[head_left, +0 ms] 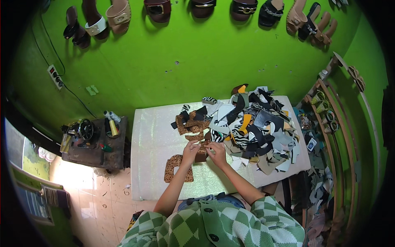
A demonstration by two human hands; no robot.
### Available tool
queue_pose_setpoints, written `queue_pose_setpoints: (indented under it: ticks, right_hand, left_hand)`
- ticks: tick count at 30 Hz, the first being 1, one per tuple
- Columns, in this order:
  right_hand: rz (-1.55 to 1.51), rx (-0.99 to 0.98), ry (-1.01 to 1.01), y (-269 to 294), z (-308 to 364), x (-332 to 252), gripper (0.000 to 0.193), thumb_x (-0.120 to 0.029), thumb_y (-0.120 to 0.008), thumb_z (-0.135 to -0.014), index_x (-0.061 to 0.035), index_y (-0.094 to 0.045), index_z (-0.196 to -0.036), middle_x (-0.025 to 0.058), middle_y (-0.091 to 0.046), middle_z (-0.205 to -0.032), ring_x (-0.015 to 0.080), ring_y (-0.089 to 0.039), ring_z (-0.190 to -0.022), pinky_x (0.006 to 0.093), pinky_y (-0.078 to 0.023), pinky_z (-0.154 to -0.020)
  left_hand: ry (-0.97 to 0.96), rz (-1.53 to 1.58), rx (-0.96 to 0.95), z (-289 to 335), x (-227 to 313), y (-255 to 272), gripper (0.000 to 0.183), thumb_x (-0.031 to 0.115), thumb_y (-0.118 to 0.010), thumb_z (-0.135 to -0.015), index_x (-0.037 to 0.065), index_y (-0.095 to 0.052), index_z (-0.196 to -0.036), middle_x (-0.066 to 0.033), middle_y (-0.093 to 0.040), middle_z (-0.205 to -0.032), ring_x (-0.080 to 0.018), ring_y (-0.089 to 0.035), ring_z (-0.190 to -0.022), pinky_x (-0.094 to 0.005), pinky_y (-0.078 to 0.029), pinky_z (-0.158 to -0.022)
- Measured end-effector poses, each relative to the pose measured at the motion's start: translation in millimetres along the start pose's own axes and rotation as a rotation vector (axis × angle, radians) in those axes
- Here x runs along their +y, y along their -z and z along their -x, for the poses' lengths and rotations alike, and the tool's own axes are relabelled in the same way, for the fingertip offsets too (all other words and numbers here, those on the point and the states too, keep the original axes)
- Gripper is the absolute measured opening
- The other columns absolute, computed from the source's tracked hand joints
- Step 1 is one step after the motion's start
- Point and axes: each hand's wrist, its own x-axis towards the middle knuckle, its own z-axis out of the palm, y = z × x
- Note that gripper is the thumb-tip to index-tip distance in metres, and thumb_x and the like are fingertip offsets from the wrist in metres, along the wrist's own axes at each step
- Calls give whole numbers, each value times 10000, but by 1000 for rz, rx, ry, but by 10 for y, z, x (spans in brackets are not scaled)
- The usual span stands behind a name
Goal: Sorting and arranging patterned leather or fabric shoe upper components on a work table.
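Note:
Over the middle of the white table (152,140), my left hand (191,152) and my right hand (217,154) come close together with bent fingers. Both are closed on a small brown piece of material (201,157), partly hidden by the fingers. A leopard-print cutout with a notch in it (171,169) lies flat beside my left forearm. Beyond my hands are more leopard-print pieces (187,128), some overlapping. To the right of my right hand spreads a loose heap of scraps (263,136) in black, white, grey, yellow and zebra print.
At the left stands a sewing machine (85,129) on a dark table, with thread cones (112,119) beside it. Sandals (242,9) line the green wall. A wooden rack (335,136) with footwear stands at the right, with scraps (321,185) piled under it.

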Motion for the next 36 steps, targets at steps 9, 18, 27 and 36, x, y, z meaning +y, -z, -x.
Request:
queue_pose_setpoints:
  ticks: [9, 18, 27, 36]
  right_hand:
    - [-99, -38, -264, 377, 237, 246, 376, -26, -611, -748, -59, -570, -1119, 137, -513, -978, 301, -535, -907, 379, -413, -850]
    - [2, -206, -149, 460, 86, 320, 677, -77, -779, -634, -192, -530, -1252, 104, -415, -1287, 321, -417, -1153, 417, -336, -999]
    - [-51, -388, -91, 332, -8, 403, 556, -109, -748, -683, -171, -570, -1206, 52, -531, -1181, 262, -484, -1106, 382, -362, -965]
    - [-344, -539, -132, 236, 144, 479, 544, -64, -693, -710, -126, -556, -1233, 111, -603, -973, 229, -595, -899, 331, -461, -832]
  left_hand:
    - [45, -233, 5, 30, -152, -168, 205, 73, -613, -864, 13, -614, -1060, -87, -654, -912, -108, -615, -741, -236, -495, -673]
    - [-194, -444, -112, 85, -34, -67, 143, 24, -550, -883, -28, -609, -1003, -78, -633, -867, -113, -622, -734, -257, -520, -673]
    - [-251, -560, -226, 132, 208, 67, 127, 30, -575, -848, -3, -629, -958, -101, -624, -889, -188, -619, -788, -288, -494, -726]
    - [-227, -616, -409, 186, 412, -57, 160, 15, -597, -812, 16, -637, -967, -119, -626, -912, -248, -612, -836, -327, -466, -777]
